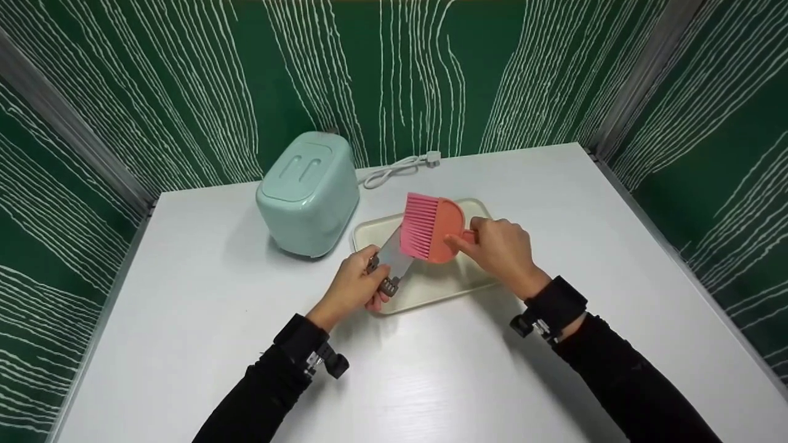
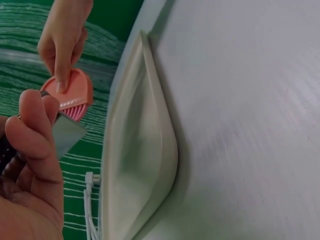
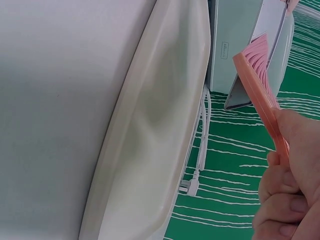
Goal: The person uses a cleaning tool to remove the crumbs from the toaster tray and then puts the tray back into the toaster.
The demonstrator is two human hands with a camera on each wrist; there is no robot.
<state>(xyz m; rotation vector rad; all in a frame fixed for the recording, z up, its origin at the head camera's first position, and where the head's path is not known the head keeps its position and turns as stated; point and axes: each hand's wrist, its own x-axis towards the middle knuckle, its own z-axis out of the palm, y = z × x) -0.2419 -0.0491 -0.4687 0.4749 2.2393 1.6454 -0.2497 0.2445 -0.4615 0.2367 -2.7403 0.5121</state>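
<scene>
My left hand [image 1: 357,280] grips the dark slotted end of a flat metal crumb tray [image 1: 393,253], which slants up to the right. The right hand [image 1: 506,249] holds a brush [image 1: 448,231] by its short orange handle, thumb on the orange body. Its pink bristles lie over the sheet and hide part of it in the head view. In the right wrist view the bristles of the brush [image 3: 255,82] meet the metal surface. Both things are held above a cream rectangular tray [image 1: 425,295] on the table.
A mint-green toaster [image 1: 306,197] stands behind and left of the cream tray, its top covered by a lid-like panel. Its white cord and plug [image 1: 433,159] lie on the white table [image 1: 203,295] near the back edge. Green walls with white lines surround the table.
</scene>
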